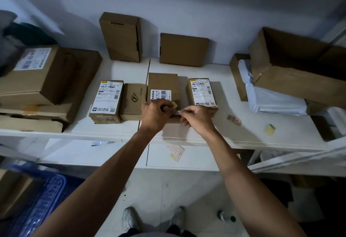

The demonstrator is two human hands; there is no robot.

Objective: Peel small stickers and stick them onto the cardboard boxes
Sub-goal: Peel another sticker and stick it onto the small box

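Head view: both hands, left hand (pixel 155 113) and right hand (pixel 196 118), pinch a small white sticker (pixel 177 112) over the middle brown cardboard box (pixel 162 83); plain boxes behind seem unlabelled yet.

Brown boxes (pixel 162 83); white shelf (pixel 243 130); blue mat (pixel 46 195).

You face a plain pale wall (pixel 187 3) from ten to two o'clock, dimly lit, with soft shadows in its upper corners. Below it a white shelf board (pixel 252 124) runs from nine to three o'clock, made of panels with a seam near the middle. A lower white shelf (pixel 196 159) sits just under its front edge. At six o'clock you look down on a pale tiled floor (pixel 162 190). At eight o'clock lies a blue plastic crate (pixel 43 199), blurred.
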